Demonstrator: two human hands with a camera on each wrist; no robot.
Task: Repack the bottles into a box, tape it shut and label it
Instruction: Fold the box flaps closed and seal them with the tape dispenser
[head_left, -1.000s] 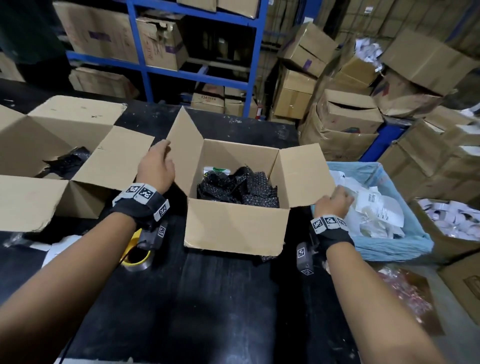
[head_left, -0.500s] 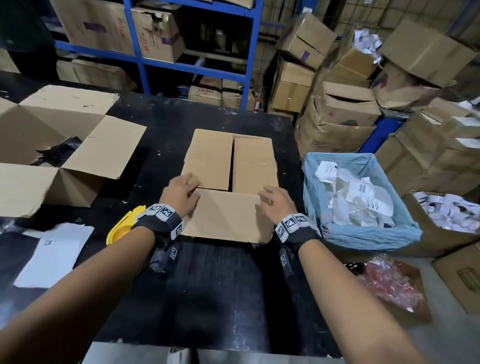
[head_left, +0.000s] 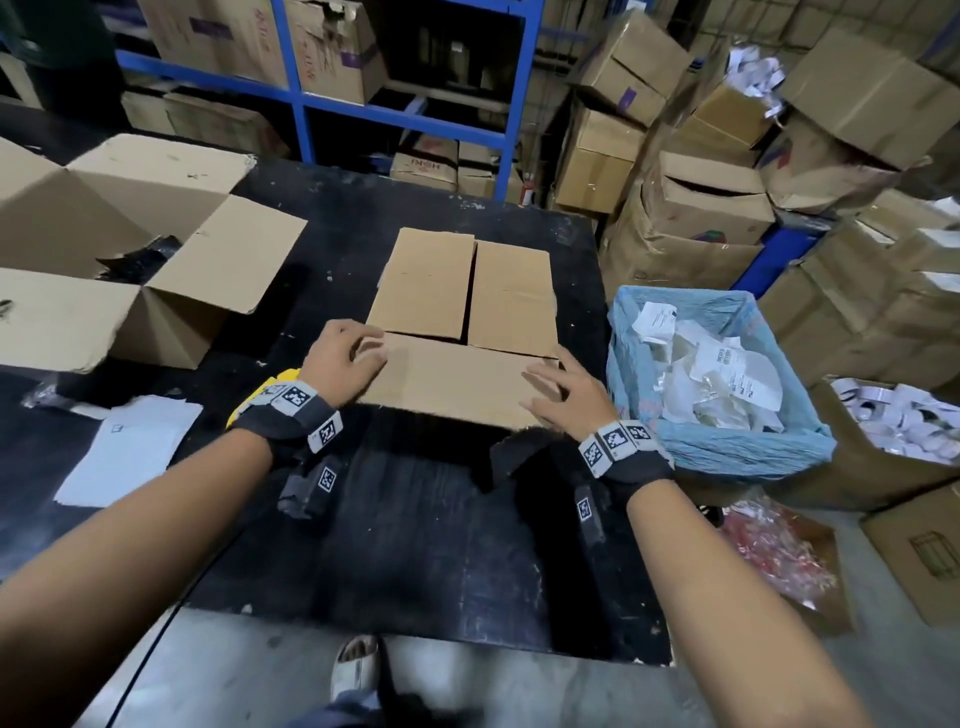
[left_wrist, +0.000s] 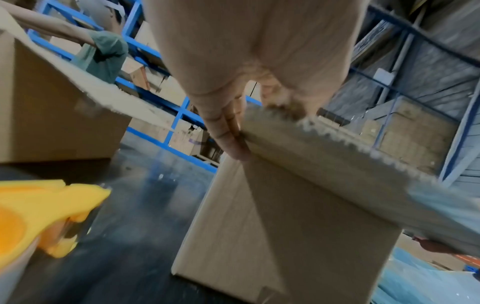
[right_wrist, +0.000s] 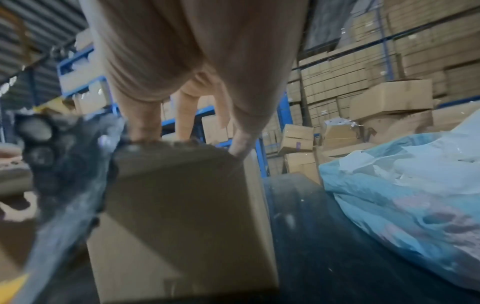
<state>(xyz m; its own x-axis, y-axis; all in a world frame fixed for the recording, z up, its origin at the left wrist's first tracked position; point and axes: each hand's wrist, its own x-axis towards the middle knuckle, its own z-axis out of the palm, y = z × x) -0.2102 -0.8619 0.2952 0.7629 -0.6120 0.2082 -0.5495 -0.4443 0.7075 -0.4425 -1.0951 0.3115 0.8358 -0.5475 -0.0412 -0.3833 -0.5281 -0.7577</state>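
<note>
The brown cardboard box stands mid-table with its two side flaps folded flat, meeting in a seam. The bottles inside are hidden. My left hand rests on the left corner of the near flap, fingers lightly bent on top. My right hand presses the flap's right corner with spread fingers. In the left wrist view the flap still juts out over the front wall. Black plastic pokes out under the flap. A yellow tape dispenser lies by my left wrist.
A large open box holding a black bag sits at the left. White label sheets lie near the front left. A blue-lined bin of paper scraps stands right of the table. Shelves and stacked cartons fill the back.
A second ago the box stood open with my hands on its side flaps. Those flaps have been folded shut and both hands have come to the near flap.
</note>
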